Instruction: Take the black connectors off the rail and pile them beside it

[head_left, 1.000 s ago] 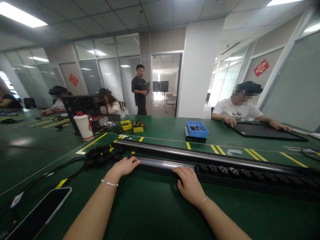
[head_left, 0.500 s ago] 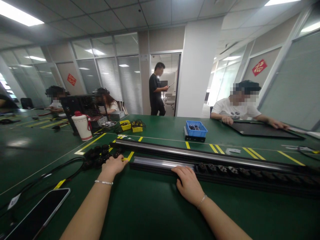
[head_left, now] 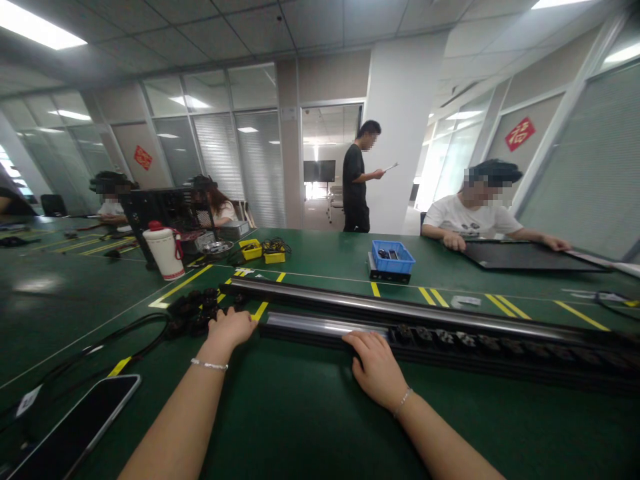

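Note:
A short black metal channel (head_left: 310, 325) with a shiny inner face lies across the table before me. A row of black socket-like modules (head_left: 465, 340) sits inside its right part. My right hand (head_left: 377, 367) is closed over the channel's near edge, fingers on top and thumb at the front side. My left hand (head_left: 231, 331) is at the pile of loose black modules (head_left: 193, 308), left of the channel's end. Its fingers are bent down, and what lies under them is hidden. Behind the short channel runs a longer metal channel (head_left: 350, 305).
Black cables (head_left: 135, 327) and a phone (head_left: 83, 427) lie on the left. Farther back stand a white bottle (head_left: 164, 255), yellow bins (head_left: 251, 250) and a blue bin (head_left: 393, 257). A co-worker (head_left: 473, 217) on the right handles a black panel (head_left: 535, 256).
My left hand has shifted slightly and curled its fingers down beside the black modules. The right hand stays put. A standing person has walked right, out of the doorway.

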The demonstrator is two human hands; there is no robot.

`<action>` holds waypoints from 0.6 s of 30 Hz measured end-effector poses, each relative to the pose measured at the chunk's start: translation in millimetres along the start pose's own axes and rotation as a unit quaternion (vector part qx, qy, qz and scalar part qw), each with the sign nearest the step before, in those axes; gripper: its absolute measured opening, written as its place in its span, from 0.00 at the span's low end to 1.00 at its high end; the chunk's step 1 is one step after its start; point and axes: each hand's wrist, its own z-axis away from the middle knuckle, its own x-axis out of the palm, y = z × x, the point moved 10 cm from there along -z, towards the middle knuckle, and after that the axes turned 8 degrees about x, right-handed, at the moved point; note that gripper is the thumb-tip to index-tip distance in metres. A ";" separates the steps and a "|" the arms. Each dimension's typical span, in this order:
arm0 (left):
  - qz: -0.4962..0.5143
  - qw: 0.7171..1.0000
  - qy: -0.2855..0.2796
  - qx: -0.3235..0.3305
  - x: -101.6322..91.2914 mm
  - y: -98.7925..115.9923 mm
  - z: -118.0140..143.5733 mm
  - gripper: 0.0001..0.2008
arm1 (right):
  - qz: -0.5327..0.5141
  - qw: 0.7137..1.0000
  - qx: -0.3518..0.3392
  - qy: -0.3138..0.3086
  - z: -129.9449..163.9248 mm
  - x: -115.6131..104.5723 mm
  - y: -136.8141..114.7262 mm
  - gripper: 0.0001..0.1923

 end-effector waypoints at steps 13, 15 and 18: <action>0.032 0.938 0.189 0.290 14.8 151.3 44.6 0.26 | 0.049 0.985 0.071 0.152 3.0 -31.1 17.2 0.19; 0.029 0.938 0.185 0.292 19.4 151.3 44.4 0.25 | 0.083 0.964 0.140 0.211 6.4 -42.1 33.2 0.20; 0.030 0.937 0.189 0.292 17.8 149.0 43.4 0.26 | 0.126 0.950 0.176 0.224 6.9 -43.1 46.9 0.20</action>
